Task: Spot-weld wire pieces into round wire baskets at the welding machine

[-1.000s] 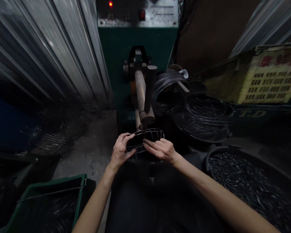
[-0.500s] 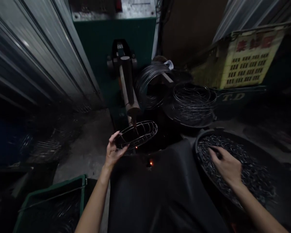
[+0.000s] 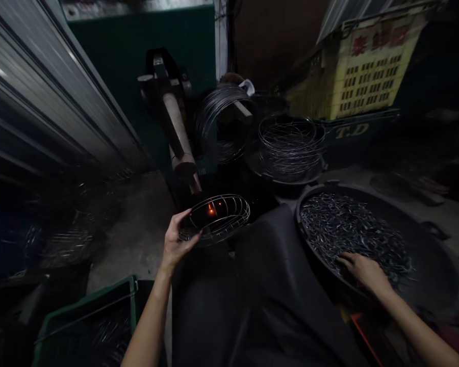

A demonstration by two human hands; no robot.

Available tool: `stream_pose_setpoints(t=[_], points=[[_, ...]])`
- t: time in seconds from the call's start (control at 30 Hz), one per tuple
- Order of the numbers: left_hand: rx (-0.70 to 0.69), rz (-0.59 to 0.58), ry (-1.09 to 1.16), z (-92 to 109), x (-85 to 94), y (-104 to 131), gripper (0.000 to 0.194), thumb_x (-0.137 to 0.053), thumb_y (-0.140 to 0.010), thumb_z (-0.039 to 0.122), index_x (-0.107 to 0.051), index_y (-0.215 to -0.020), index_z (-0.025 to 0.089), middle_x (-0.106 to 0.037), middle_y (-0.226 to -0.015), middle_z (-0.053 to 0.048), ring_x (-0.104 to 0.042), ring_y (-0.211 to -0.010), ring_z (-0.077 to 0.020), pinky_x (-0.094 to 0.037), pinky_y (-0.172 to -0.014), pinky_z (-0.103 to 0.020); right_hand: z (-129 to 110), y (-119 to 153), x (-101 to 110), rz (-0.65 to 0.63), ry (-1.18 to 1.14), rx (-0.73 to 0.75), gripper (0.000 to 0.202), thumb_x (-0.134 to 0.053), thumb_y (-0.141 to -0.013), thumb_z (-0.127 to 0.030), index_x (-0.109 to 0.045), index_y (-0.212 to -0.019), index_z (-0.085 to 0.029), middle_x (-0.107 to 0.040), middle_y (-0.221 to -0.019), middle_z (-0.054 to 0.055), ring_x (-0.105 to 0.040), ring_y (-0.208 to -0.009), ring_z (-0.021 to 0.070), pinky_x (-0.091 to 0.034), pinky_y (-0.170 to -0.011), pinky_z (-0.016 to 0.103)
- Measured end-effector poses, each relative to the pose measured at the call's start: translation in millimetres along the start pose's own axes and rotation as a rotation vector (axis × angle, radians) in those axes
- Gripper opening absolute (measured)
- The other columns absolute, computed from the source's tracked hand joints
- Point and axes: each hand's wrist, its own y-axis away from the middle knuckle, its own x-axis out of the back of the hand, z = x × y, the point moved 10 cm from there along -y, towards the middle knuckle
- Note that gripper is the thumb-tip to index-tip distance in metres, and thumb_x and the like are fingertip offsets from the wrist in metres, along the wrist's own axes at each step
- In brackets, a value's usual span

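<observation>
My left hand [image 3: 178, 238] grips the left end of a round wire frame [image 3: 229, 223] made of thin rings joined by short crosswise wires. The frame is held tilted just below the tip of a spot-welding machine's arm [image 3: 182, 168], with orange sparks glowing inside its outline. At the right, my right hand [image 3: 365, 272] reaches into a wide dark basin [image 3: 434, 270] at the near edge of a heap of short bent metal wires [image 3: 352, 234]. Its fingertips are closed together among the pieces; whether one is pinched there is hidden.
Wire coils [image 3: 224, 109] hang beside the green machine body [image 3: 137, 30]. Loose wire rings [image 3: 290, 140] lie in another basin behind. A yellow crate [image 3: 367, 76] stands at the back right, a green crate [image 3: 84, 300] at lower left. A dark apron [image 3: 268, 295] covers my lap.
The wire frame has come away from the welding tip and sits slightly lower. My right hand has moved down to the near side of the heap. The whole view has shifted.
</observation>
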Motion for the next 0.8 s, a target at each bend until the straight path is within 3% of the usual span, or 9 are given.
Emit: stream_pose_setpoints(t=[0.13,0.33,0.57,0.63,0.7,0.8], points=[[0.03,-0.017,0.034,1,-1.5,-2,0.059,-0.071,-0.073,0.03,-0.048,-0.126,0.022,-0.058,-0.114,-0.008,-0.059,-0.107,-0.0215,-0.048,-0.096,-0.038,-20,2,-7,-0.179,0.045,0.015,0.033,-0.046,-0.085,-0.028,-0.07,-0.104,-0.015,-0.07,-0.1,0.014,-0.067,-0.091,0.0272,-0.049,-0.081,0.033],[0.149,-0.051,0.179,-14,-2.5,6,0.064,-0.074,-0.07,0.029,-0.048,-0.128,0.022,-0.06,-0.107,-0.006,-0.059,-0.105,-0.0198,-0.048,-0.093,-0.035,-55,4,-1,-0.192,0.152,0.095,0.028,-0.046,-0.085,-0.023,-0.071,-0.096,-0.014,-0.068,-0.097,0.016,-0.066,-0.09,0.0272,-0.048,-0.072,0.032],[0.231,-0.028,0.363,-28,-0.8,12,0.065,-0.076,-0.067,0.027,-0.049,-0.127,0.024,-0.06,-0.106,-0.005,-0.058,-0.103,-0.0181,-0.048,-0.092,-0.033,-47,13,1,-0.254,0.152,0.011,0.028,-0.043,-0.086,-0.019,-0.07,-0.093,-0.015,-0.07,-0.091,0.016,-0.067,-0.087,0.0293,-0.048,-0.068,0.033],[0.229,-0.026,0.353,-28,1.5,11,0.065,-0.076,-0.068,0.027,-0.048,-0.127,0.024,-0.06,-0.105,-0.005,-0.058,-0.102,-0.018,-0.048,-0.091,-0.034,-38,15,13,-0.189,0.104,-0.007,0.026,-0.045,-0.084,-0.021,-0.07,-0.087,-0.017,-0.071,-0.084,0.015,-0.068,-0.081,0.0309,-0.048,-0.065,0.035],[0.228,-0.019,0.302,-26,4.0,9,0.065,-0.075,-0.068,0.028,-0.048,-0.127,0.023,-0.059,-0.106,-0.005,-0.058,-0.102,-0.0184,-0.048,-0.091,-0.034,-35,18,40,-0.054,0.014,-0.01,0.024,-0.046,-0.082,-0.023,-0.07,-0.081,-0.021,-0.07,-0.077,0.014,-0.068,-0.072,0.0317,-0.048,-0.063,0.038],[0.172,-0.024,0.165,-9,4.0,1,0.061,-0.074,-0.069,0.028,-0.049,-0.124,0.022,-0.059,-0.105,-0.005,-0.059,-0.099,-0.0187,-0.048,-0.09,-0.035,-69,30,103,0.173,-0.273,0.077,0.021,-0.051,-0.08,-0.035,-0.068,-0.091,-0.028,-0.07,-0.075,0.009,-0.066,-0.067,0.0292,-0.05,-0.062,0.039]])
